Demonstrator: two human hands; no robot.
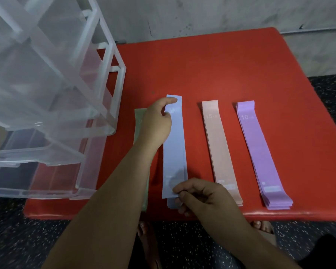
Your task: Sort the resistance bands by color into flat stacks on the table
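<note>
Four groups of resistance bands lie lengthwise on the red table (221, 65). A blue stack (175, 150) is in the middle-left. My left hand (157, 121) pinches the far end of its top blue band. My right hand (200, 195) pinches the near end of the same band. A green stack (139, 115) lies left of the blue one, mostly hidden under my left arm. To the right lie a pink stack (219, 150) marked 15 and a purple stack (260, 152) marked 10, both flat and untouched.
A clear plastic drawer unit (47, 94) stands on the table's left side, with drawers pulled partly out. The table's near edge runs just behind my right hand. My feet show on the dark speckled floor (47, 239) below it.
</note>
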